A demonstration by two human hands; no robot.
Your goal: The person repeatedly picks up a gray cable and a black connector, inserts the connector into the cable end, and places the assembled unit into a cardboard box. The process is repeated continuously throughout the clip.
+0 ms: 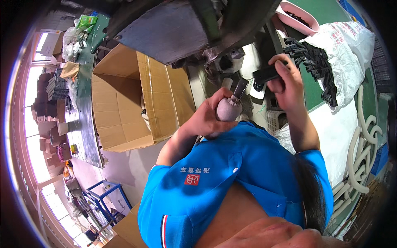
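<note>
In front of my chest, my left hand [211, 118] is closed around a pale grey, soft-covered tube [228, 110]. A flat metal end [240, 88] sticks up out of its gathered top. Farther right and slightly higher, my right hand [286, 80] pinches a dark black plastic piece [265, 75] between thumb and fingers. That piece points left toward the metal end, with a small gap between them. Above both hands hangs a dark machine [165, 31] with metal parts [225, 62] on its underside.
An open cardboard box [120, 120] stands at my left. On the green bench at right lie a heap of black plastic pieces [316, 66], a white woven sack [351, 45], and a pink tub [285, 7] of small dark parts. Pale curved tubes [355, 165] are stacked nearer me.
</note>
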